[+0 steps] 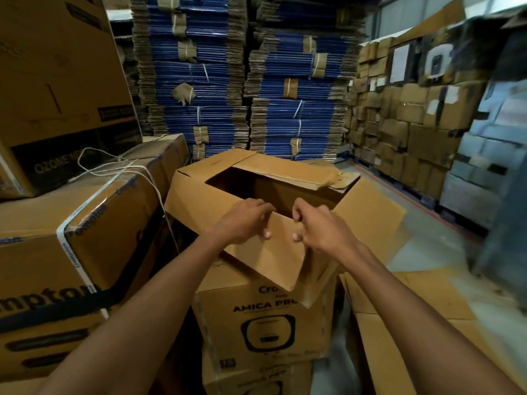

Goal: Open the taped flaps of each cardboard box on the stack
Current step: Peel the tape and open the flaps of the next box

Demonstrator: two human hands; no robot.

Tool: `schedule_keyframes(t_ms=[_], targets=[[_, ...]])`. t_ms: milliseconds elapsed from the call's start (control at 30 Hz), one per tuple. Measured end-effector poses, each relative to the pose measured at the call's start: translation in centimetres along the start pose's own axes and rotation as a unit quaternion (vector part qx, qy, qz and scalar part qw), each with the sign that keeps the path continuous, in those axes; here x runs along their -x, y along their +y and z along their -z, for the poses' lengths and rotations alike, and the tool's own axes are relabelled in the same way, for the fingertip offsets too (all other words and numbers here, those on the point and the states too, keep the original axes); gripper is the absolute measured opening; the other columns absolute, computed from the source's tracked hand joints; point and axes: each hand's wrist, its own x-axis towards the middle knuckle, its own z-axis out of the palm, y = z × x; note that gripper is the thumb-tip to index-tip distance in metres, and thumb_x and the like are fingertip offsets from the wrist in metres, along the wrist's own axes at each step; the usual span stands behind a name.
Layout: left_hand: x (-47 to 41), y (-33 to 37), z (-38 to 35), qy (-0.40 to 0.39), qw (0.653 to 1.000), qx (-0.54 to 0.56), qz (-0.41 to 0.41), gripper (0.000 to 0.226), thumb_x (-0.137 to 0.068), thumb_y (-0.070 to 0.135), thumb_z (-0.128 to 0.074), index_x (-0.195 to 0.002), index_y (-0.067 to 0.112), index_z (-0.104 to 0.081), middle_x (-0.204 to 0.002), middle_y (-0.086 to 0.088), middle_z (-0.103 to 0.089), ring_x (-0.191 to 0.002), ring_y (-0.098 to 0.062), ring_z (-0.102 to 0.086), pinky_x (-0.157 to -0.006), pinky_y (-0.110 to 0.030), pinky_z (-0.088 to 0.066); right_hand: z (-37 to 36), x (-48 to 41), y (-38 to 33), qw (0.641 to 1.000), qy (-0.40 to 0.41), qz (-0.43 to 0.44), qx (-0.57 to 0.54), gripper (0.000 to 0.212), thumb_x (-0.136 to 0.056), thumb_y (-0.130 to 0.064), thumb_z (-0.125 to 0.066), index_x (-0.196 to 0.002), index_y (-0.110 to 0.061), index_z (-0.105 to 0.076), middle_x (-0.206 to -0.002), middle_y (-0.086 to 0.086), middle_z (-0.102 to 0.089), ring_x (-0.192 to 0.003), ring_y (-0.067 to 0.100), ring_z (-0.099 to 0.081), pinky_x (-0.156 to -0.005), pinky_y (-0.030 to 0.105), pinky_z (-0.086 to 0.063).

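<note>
Gripping the near flap point(273, 252), left hand point(242, 223) and right hand point(322, 232) hold it over half-hidden box lettering point(265, 307).

Both bare arms stretch forward; the left hand point(245, 222) and right hand point(323, 228), side by side, pinch the flap point(275, 256), fingers over its edge, thumbs on the near face.

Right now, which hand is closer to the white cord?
Left. The left hand grips the flap to the right of the white cord; the right hand grips the same flap farther right, beyond the left hand.
</note>
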Motion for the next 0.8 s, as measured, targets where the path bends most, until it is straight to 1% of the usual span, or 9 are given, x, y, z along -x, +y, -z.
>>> schedule_keyframes(t_ms=[133, 233, 300, 367, 433, 567, 667, 733, 800], targets=[[1.0, -4.5, 0.4, -0.023, 0.997, -0.014, 0.077, 0.081, -0.085, 0.029, -0.078, -0.153, 0.031, -0.034, -0.155, 0.003, -0.038, -0.145, -0.022, -0.033, -0.121, -0.046, -0.029, 1.0, 0.1, 1.8, 0.998, 0.032, -0.016, 0.059, 0.042, -0.081, -0.017, -0.079, -0.094, -0.032, -0.042, -0.081, -0.006, -0.060, -0.074, 0.017, -0.058, -0.069, 0.040, -0.054], [1.8, -7.3, 0.3, -0.006, 0.992, -0.041, 0.122, 0.073, -0.089, 0.031, -0.074, -0.151, 0.029, -0.035, -0.153, 0.000, -0.039, -0.145, -0.023, -0.033, -0.123, -0.051, -0.021, 1.5, 0.6, 3.6, 0.993, 0.051, -0.049, 0.097, 0.032, -0.087, -0.012, -0.072, -0.100, -0.029, -0.048, -0.082, -0.005, -0.058, -0.075, 0.016, -0.058, -0.072, 0.038, -0.055], [2.1, -7.8, 0.0, 0.016, 0.987, -0.060, 0.150, 0.065, -0.089, 0.036, -0.072, -0.145, 0.028, -0.040, -0.145, -0.001, -0.045, -0.142, -0.024, -0.037, -0.123, -0.052, -0.019, 1.5, 0.7, 4.6, 0.986, 0.060, -0.067, 0.137, 0.022, -0.091, -0.014, -0.069, -0.105, -0.024, -0.055, -0.083, -0.004, -0.059, -0.078, 0.016, -0.059, -0.081, 0.038, -0.055], [2.0, -7.0, -0.4, 0.043, 0.985, -0.077, 0.150, 0.053, -0.089, 0.037, -0.071, -0.136, 0.025, -0.048, -0.134, -0.002, -0.051, -0.133, -0.025, -0.045, -0.119, -0.047, -0.026, 0.8, 0.4, 4.8, 0.981, 0.062, -0.067, 0.173, 0.019, -0.091, -0.016, -0.069, -0.106, -0.022, -0.059, -0.084, -0.004, -0.060, -0.085, 0.019, -0.061, -0.099, 0.042, -0.049], [1.6, -4.8, -0.7, 0.074, 0.986, -0.067, 0.134, 0.044, -0.089, 0.036, -0.070, -0.127, 0.022, -0.053, -0.125, -0.003, -0.055, -0.121, -0.023, -0.050, -0.110, -0.043, -0.037, -0.4, -0.4, 4.2, 0.981, 0.059, -0.045, 0.180, 0.028, -0.088, -0.021, -0.070, -0.114, -0.024, -0.060, -0.093, -0.003, -0.064, -0.099, 0.023, -0.063, -0.112, 0.048, -0.038], [0.6, 0.8, -1.6, 0.092, 0.991, -0.025, 0.090, 0.042, -0.084, 0.044, -0.075, -0.115, 0.020, -0.058, -0.113, -0.001, -0.058, -0.103, -0.020, -0.054, -0.093, -0.043, -0.047, -3.2, -2.3, 1.3, 0.987, 0.042, 0.007, 0.154, 0.056, -0.090, -0.032, -0.072, -0.140, -0.021, -0.049, -0.129, 0.004, -0.062, -0.125, 0.025, -0.055, -0.117, 0.050, -0.029], [0.2, 2.0, -1.6, 0.070, 0.992, -0.006, 0.103, 0.042, -0.094, 0.057, -0.056, -0.105, 0.017, -0.062, -0.097, 0.000, -0.063, -0.088, -0.018, -0.060, -0.087, -0.043, -0.052, -4.2, -3.2, 0.8, 0.991, 0.053, 0.019, 0.123, 0.062, -0.089, -0.025, -0.074, -0.143, -0.022, -0.046, -0.135, 0.003, -0.059, -0.128, 0.023, -0.051, -0.115, 0.046, -0.031], [0.4, 1.1, -0.7, 0.045, 0.987, -0.042, 0.147, 0.059, -0.098, 0.068, -0.035, -0.095, 0.016, -0.063, -0.087, -0.002, -0.065, -0.080, -0.019, -0.062, -0.085, -0.042, -0.053, -4.4, -3.4, 1.7, 0.993, 0.065, 0.025, 0.101, 0.056, -0.090, -0.025, -0.072, -0.141, -0.024, -0.048, -0.132, 0.000, -0.059, -0.123, 0.019, -0.052, -0.112, 0.043, -0.034], [0.8, -0.2, 0.2, 0.026, 0.979, -0.016, 0.201, 0.071, -0.097, 0.074, -0.024, -0.087, 0.015, -0.063, -0.081, -0.004, -0.065, -0.076, -0.021, -0.062, -0.083, -0.041, -0.053, -4.8, -3.3, 2.6, 0.992, 0.080, 0.033, 0.096, 0.049, -0.093, -0.026, -0.069, -0.137, -0.025, -0.049, -0.128, -0.002, -0.059, -0.119, 0.016, -0.053, -0.109, 0.040, -0.034]])
